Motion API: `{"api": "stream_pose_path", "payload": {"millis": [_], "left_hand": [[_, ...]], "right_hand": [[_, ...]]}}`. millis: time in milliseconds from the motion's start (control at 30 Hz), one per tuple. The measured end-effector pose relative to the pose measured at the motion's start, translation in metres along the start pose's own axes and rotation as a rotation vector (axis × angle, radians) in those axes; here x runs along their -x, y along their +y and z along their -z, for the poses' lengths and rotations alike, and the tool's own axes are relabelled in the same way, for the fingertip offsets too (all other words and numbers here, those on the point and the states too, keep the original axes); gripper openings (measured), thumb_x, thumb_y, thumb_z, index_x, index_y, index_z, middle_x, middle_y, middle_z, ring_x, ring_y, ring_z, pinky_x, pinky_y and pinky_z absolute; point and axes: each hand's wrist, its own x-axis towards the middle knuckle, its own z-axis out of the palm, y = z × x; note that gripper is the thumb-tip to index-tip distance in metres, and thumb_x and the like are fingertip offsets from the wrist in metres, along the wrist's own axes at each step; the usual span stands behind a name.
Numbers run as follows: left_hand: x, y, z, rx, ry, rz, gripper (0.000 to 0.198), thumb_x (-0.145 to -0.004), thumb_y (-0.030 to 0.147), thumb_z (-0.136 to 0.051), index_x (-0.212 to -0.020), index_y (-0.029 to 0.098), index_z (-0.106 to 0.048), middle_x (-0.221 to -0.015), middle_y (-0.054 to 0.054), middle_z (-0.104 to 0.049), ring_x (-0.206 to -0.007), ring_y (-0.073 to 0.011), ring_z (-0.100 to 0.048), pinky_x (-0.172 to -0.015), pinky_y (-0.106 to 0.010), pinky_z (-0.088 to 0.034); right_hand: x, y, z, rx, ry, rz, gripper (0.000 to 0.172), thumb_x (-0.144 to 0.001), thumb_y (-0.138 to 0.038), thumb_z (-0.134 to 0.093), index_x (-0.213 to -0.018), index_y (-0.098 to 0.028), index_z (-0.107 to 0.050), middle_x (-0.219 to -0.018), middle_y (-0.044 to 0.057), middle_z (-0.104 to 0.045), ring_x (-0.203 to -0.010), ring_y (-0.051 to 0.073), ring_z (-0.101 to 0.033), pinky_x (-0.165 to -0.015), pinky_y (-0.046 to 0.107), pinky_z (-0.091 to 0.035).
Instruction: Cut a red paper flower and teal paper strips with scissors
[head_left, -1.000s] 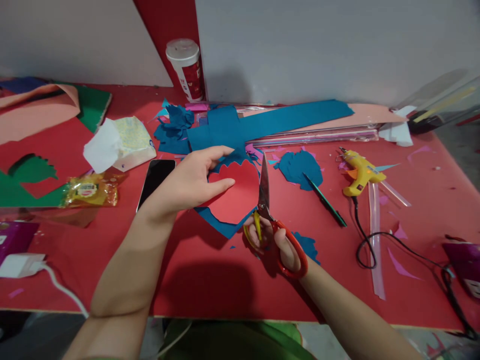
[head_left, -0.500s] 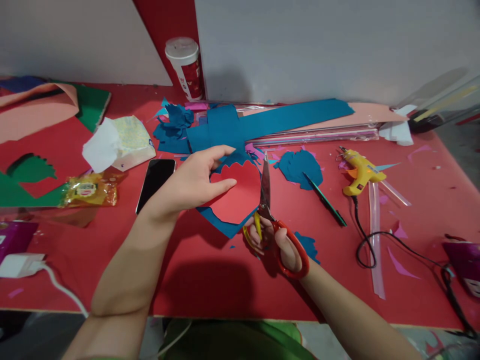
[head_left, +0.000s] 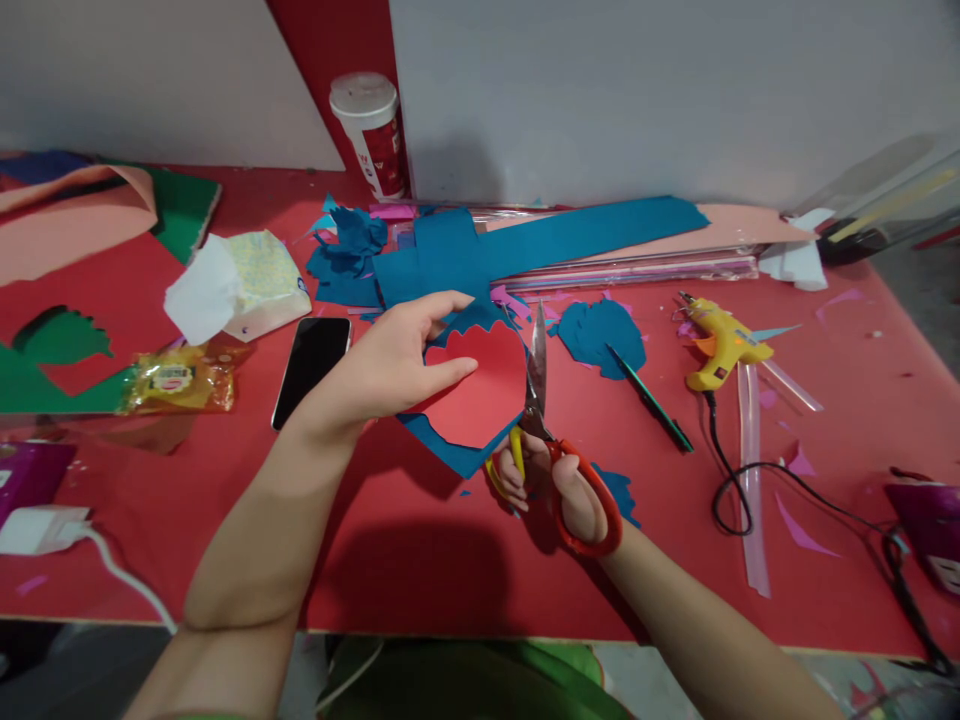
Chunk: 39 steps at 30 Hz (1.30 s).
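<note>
My left hand (head_left: pixel 390 365) pinches a red paper shape (head_left: pixel 484 390) backed by blue paper (head_left: pixel 450 455), thumb on top, holding it above the red table (head_left: pixel 420 560). My right hand (head_left: pixel 559 485) grips scissors (head_left: pixel 536 400) with red and yellow handles. Their blades point away from me and lie along the right edge of the red shape, nearly closed.
A black phone (head_left: pixel 311 365) lies left of my hand, beside a tissue pack (head_left: pixel 240 285) and a snack packet (head_left: pixel 180 380). Blue paper strips (head_left: pixel 525 245) and scraps lie behind. A green pen (head_left: pixel 649 400), yellow glue gun (head_left: pixel 720 345) with cord, glue sticks (head_left: pixel 750 470) and a cup (head_left: pixel 373 135) stand around.
The scissors have shifted slightly right and forward along the edge of the red shape, and the paper has turned a little in my left hand.
</note>
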Motion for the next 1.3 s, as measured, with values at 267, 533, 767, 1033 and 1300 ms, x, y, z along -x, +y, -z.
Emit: {"api": "stream_pose_path", "payload": {"millis": [267,533,767,1033,1300], "left_hand": [[-0.0003,-0.0031,-0.0012,-0.017,-0.002,-0.006,0.047,-0.066,0.025,-0.063,-0.112,0.017,-0.053,-0.12,-0.01,-0.055,-0.107,-0.0245,-0.053,-0.092,-0.041,-0.042],[-0.0013,-0.0039,-0.0034,-0.022,-0.002,-0.013,0.048,-0.067,0.024,-0.063,-0.113,0.015,-0.052,-0.122,-0.011,-0.053,-0.109,-0.0249,-0.052,-0.093,-0.04,-0.042],[-0.0025,-0.0069,-0.0049,-0.007,0.011,0.0,0.052,-0.065,0.026,-0.064,-0.114,0.014,-0.051,-0.123,-0.012,-0.052,-0.108,-0.027,-0.052,-0.094,-0.043,-0.041],[-0.0022,-0.0067,-0.0065,0.001,0.024,0.005,0.051,-0.066,0.027,-0.063,-0.113,0.015,-0.051,-0.118,-0.01,-0.055,-0.107,-0.0264,-0.053,-0.093,-0.043,-0.041],[-0.0029,-0.0077,-0.0061,-0.033,0.013,0.018,0.051,-0.066,0.027,-0.063,-0.114,0.014,-0.051,-0.122,-0.012,-0.053,-0.105,-0.0271,-0.054,-0.091,-0.044,-0.043]], "right_hand": [[0.0,-0.0009,-0.0006,-0.019,-0.004,-0.01,0.053,-0.07,-0.072,-0.042,-0.069,-0.018,-0.044,-0.06,-0.004,-0.033,-0.044,0.007,-0.026,-0.04,0.023,-0.026],[0.0006,-0.0015,-0.0001,-0.019,-0.007,-0.025,0.054,-0.069,-0.073,-0.04,-0.07,-0.019,-0.044,-0.06,-0.005,-0.03,-0.044,0.007,-0.024,-0.039,0.022,-0.024],[0.0009,-0.0007,0.0006,-0.031,0.005,-0.037,0.054,-0.068,-0.073,-0.041,-0.071,-0.019,-0.044,-0.061,-0.005,-0.03,-0.045,0.007,-0.023,-0.039,0.021,-0.023],[0.0013,-0.0021,0.0001,-0.043,-0.01,-0.042,0.053,-0.07,-0.072,-0.041,-0.075,-0.019,-0.046,-0.062,-0.005,-0.029,-0.046,0.006,-0.022,-0.04,0.02,-0.022],[0.002,-0.0002,0.0015,-0.058,-0.019,-0.041,0.055,-0.072,-0.07,-0.039,-0.085,-0.018,-0.049,-0.063,-0.005,-0.028,-0.046,0.006,-0.021,-0.039,0.02,-0.02]]}}
